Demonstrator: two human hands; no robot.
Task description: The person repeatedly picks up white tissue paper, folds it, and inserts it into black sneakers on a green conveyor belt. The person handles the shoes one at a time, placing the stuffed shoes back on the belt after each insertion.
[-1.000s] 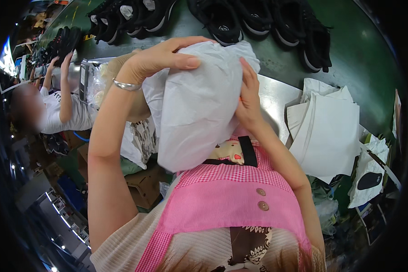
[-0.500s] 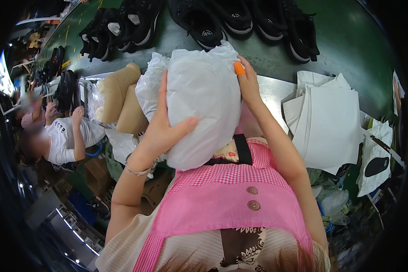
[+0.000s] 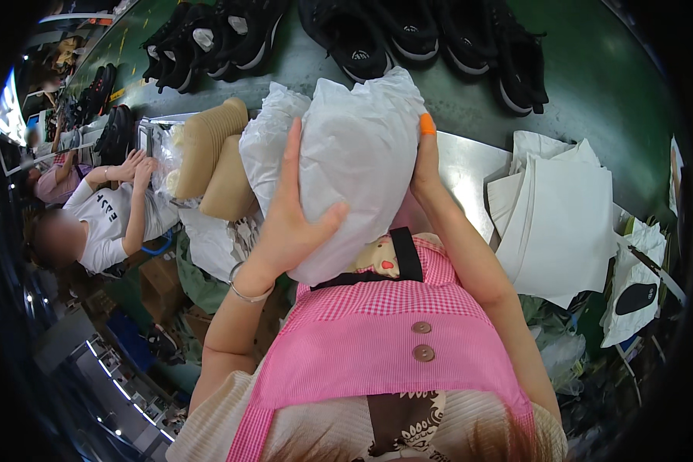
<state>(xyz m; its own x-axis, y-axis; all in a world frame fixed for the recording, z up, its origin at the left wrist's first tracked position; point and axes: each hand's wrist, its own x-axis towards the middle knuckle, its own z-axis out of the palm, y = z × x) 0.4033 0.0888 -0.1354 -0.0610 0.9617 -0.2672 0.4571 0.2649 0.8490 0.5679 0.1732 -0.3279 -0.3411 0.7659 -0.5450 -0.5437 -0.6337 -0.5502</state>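
A bulky bundle wrapped in white tissue paper is held upright against my pink apron. My left hand lies flat on its front, thumb hooked around the lower side, a bracelet on the wrist. My right hand presses the bundle's right side; an orange cover sits on one fingertip. What is inside the paper is hidden.
Several black shoes line a green conveyor beyond a metal table. A stack of white paper sheets lies to the right. Tan shoe lasts stand to the left. A seated person works at far left.
My left hand came off the top of the bundle and now presses its front lower down. The bundle has shifted slightly up and away from my chest.
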